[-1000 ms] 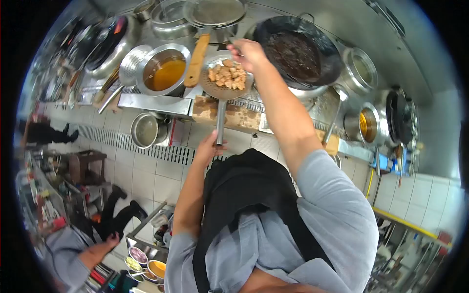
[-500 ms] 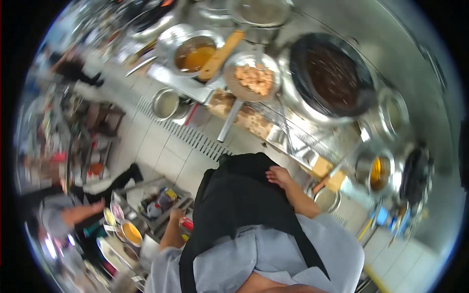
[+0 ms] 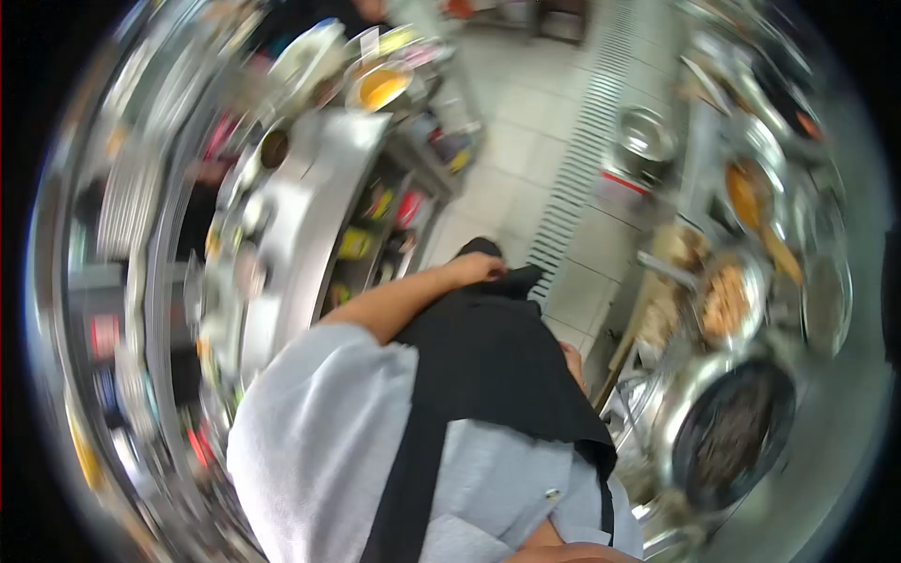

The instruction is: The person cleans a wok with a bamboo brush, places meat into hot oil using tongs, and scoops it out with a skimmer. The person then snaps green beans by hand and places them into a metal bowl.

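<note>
My left hand [image 3: 479, 269] is in front of my body with its fingers curled at the lower part of the black apron [image 3: 493, 347]. A fold of the cloth flares out beside the fingertips, and the hand looks closed on it. My right hand [image 3: 573, 366] shows only as a sliver past the apron's right side; its fingers are mostly hidden. Nearest to it is the stove counter, where a strainer [image 3: 727, 300] holds light-brown chopped pieces. Below that stands a wide metal pot with a black pan of dark contents [image 3: 737, 436].
On the left a steel worktable [image 3: 319, 159] carries bowls, one with orange liquid [image 3: 383, 88], with bottles shelved beneath. Plates are stacked farther left [image 3: 136, 202]. A floor drain grate [image 3: 577, 159] runs down the tiled aisle. A metal pot [image 3: 644, 136] stands beside it.
My view has turned left, so the stove has swung to the right side and the worktable has come close on the left. My left hand has moved in front of the apron.
</note>
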Tool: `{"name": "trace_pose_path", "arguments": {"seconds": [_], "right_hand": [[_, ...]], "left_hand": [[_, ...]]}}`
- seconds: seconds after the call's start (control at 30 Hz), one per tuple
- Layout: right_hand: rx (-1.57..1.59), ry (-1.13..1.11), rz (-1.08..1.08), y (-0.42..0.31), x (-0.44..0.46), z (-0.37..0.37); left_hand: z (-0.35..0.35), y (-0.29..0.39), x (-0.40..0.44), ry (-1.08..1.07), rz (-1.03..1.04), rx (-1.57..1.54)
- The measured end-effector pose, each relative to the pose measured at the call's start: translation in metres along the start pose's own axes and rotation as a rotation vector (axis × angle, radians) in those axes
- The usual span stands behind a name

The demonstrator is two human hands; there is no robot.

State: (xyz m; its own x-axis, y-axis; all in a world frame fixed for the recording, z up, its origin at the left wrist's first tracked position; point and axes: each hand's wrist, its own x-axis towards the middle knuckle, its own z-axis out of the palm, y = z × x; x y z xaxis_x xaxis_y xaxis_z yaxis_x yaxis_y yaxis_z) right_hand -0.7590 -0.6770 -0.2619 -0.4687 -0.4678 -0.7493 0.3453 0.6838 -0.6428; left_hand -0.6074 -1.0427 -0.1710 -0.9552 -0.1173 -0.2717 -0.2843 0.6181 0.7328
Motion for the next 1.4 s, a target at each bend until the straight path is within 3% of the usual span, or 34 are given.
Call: {"name": "trace_pose_path", "arguments": {"seconds": [0.03, 0.1, 0.17, 0.3, 0.37, 0.43, 0.5, 0.6, 0.7, 0.77, 0.83, 0.87, 0.9, 0.93, 0.97, 1.0, 1.03, 1.17, 1.27, 1.4], "right_hand": [[-0.098, -0.019, -0.093, 0.036, 0.036, -0.005], [-0.320, -0.022, -0.060, 0.064, 0.084, -0.014], [-0.463, -0.132, -0.126, 0.092, 0.129, -0.043], [-0.682, -0.138, -0.099, 0.035, 0.123, -0.059], [-0.655, -0.130, -0.050, -0.001, 0.110, -0.051], [-0.656, -0.167, -0.062, -0.011, 0.122, -0.044], [-0.687, -0.257, -0.126, 0.002, 0.157, -0.042], [-0.701, -0.295, -0.080, -0.031, 0.145, 0.011], [-0.901, -0.411, -0.289, -0.035, 0.166, 0.069], [-0.575, -0.472, -0.189, -0.033, 0.171, 0.109], [-0.845, -0.441, -0.284, -0.129, 0.047, 0.191], [-0.660, -0.407, -0.253, -0.135, 0.028, 0.213], [-0.790, -0.362, -0.423, -0.138, 0.018, 0.230], [-0.795, -0.451, -0.238, -0.122, 0.046, 0.234], [-0.893, -0.440, -0.314, -0.142, 0.022, 0.246], [-0.917, -0.373, -0.494, -0.133, 0.025, 0.252], [-0.804, -0.336, -0.401, -0.125, 0.024, 0.255], [-0.807, -0.070, -0.469, -0.071, 0.028, 0.250], [-0.367, -0.184, 0.033, -0.072, -0.007, 0.216], [0.113, -0.057, 0.080, -0.076, -0.054, 0.149]], "left_hand": [[-0.011, 0.011, -0.024, 0.069, -0.163, -0.042], [-0.027, 0.021, -0.076, 0.293, -0.348, -0.043], [-0.029, 0.005, -0.127, 0.441, -0.539, -0.237], [0.002, -0.011, -0.234, 0.873, -0.847, -0.873], [0.032, -0.014, -0.292, 1.070, -0.926, -1.037], [0.050, -0.001, -0.344, 1.434, -0.922, -1.256], [0.064, 0.006, -0.403, 1.689, -1.021, -1.259], [0.116, -0.004, -0.504, 2.103, -0.949, -1.300], [0.133, 0.000, -0.581, 2.464, -1.000, -1.250], [0.153, -0.009, -0.623, 2.620, -0.982, -1.164], [0.168, -0.017, -0.650, 2.502, -1.104, -1.008], [0.166, -0.009, -0.651, 2.467, -1.008, -0.957], [0.148, -0.002, -0.654, 2.399, -1.215, -1.040], [0.144, -0.004, -0.660, 2.366, -1.283, -1.008], [0.166, -0.022, -0.681, 2.249, -1.416, -0.906], [0.191, -0.046, -0.709, 1.999, -1.379, -0.568], [0.087, 0.015, -0.628, 2.211, -1.356, -0.721], [0.013, 0.005, -0.571, 1.760, -1.072, -0.770], [-0.039, -0.007, -0.501, 1.431, -0.811, -0.782], [-0.093, -0.011, -0.376, 1.144, -0.518, -0.754]]}}
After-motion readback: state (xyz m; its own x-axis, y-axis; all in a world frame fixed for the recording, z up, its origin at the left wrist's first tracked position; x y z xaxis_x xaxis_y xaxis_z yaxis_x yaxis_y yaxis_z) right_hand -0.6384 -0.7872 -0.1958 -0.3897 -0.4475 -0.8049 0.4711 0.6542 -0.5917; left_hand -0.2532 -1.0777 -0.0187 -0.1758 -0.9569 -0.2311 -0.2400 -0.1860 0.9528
